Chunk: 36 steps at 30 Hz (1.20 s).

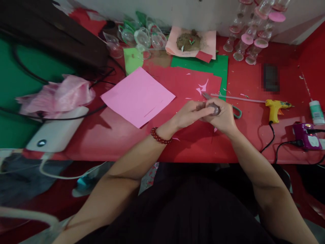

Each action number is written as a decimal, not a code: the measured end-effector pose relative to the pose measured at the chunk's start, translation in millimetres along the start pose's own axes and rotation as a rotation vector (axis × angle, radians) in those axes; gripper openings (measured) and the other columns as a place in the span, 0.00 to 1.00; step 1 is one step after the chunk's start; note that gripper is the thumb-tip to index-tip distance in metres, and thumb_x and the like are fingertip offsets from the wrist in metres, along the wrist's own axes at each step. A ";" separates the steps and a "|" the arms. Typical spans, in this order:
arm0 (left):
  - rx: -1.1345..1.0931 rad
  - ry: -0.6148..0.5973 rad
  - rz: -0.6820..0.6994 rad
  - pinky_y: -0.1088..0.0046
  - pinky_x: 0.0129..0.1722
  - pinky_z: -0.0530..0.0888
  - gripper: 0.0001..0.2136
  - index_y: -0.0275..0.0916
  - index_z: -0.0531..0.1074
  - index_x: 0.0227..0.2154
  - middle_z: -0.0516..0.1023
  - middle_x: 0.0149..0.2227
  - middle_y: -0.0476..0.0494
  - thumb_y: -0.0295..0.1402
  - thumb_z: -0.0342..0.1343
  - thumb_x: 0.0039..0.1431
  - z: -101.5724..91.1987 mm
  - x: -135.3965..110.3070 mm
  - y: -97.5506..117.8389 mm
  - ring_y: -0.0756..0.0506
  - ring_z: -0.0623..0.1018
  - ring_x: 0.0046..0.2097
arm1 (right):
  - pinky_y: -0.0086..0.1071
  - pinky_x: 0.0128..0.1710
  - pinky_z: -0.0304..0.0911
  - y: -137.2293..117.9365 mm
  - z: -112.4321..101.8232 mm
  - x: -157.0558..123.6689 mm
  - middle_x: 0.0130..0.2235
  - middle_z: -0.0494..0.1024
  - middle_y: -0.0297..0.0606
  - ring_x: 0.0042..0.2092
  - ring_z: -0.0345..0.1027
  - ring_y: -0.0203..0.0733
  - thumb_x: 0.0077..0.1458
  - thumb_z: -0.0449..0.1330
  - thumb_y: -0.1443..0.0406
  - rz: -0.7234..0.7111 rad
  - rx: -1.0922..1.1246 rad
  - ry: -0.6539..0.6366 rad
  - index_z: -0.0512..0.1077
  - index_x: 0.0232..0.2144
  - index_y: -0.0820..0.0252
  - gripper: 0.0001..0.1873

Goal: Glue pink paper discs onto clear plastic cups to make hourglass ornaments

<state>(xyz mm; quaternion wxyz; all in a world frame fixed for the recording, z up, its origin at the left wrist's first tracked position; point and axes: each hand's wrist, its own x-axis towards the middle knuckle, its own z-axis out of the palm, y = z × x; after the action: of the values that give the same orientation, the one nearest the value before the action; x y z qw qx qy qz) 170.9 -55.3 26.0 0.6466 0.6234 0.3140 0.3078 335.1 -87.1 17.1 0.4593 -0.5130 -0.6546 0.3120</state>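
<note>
Both of your hands hold one small brown lump [215, 109] just above the red table [106, 135]. Your left hand [189, 115] pinches it and your right hand [223, 119] wraps round it. Clear cups [142, 35] lie at the back, and you cannot tell what is inside.

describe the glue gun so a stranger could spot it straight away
On the red table, look right of the left hand and right hand closed on a small lump. The glue gun lies there, black cord trailing from its handle. It alone is yellow; the neighbouring bottle is white.
</note>
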 end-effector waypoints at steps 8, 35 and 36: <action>-0.172 0.026 -0.078 0.66 0.48 0.78 0.24 0.37 0.83 0.35 0.86 0.38 0.41 0.56 0.72 0.52 7.1 1.8 -9.7 0.45 0.83 0.43 | 0.34 0.34 0.61 3.4 0.1 0.7 0.26 0.71 0.29 0.30 0.63 0.38 0.44 0.67 0.60 -0.050 -0.080 -0.014 0.68 0.26 0.53 0.11; -0.233 -0.050 -0.066 0.63 0.51 0.78 0.21 0.33 0.81 0.38 0.84 0.40 0.40 0.49 0.73 0.57 2.1 0.2 -12.6 0.44 0.83 0.46 | 0.33 0.32 0.59 4.8 -2.5 1.9 0.27 0.71 0.29 0.30 0.62 0.37 0.41 0.68 0.59 -0.028 0.013 -0.007 0.68 0.25 0.54 0.12; -0.242 -0.054 -0.060 0.62 0.51 0.78 0.21 0.33 0.81 0.38 0.84 0.40 0.40 0.49 0.73 0.57 1.7 -0.2 -12.1 0.44 0.83 0.46 | 0.33 0.32 0.59 4.5 -3.7 1.9 0.27 0.71 0.29 0.30 0.62 0.37 0.41 0.67 0.59 -0.020 0.028 -0.010 0.68 0.25 0.54 0.11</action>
<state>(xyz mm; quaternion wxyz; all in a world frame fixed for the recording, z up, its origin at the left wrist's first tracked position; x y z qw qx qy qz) 172.2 -56.9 13.9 0.7344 0.5390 0.2755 0.3070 340.1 -84.2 15.0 0.4664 -0.4981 -0.6577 0.3191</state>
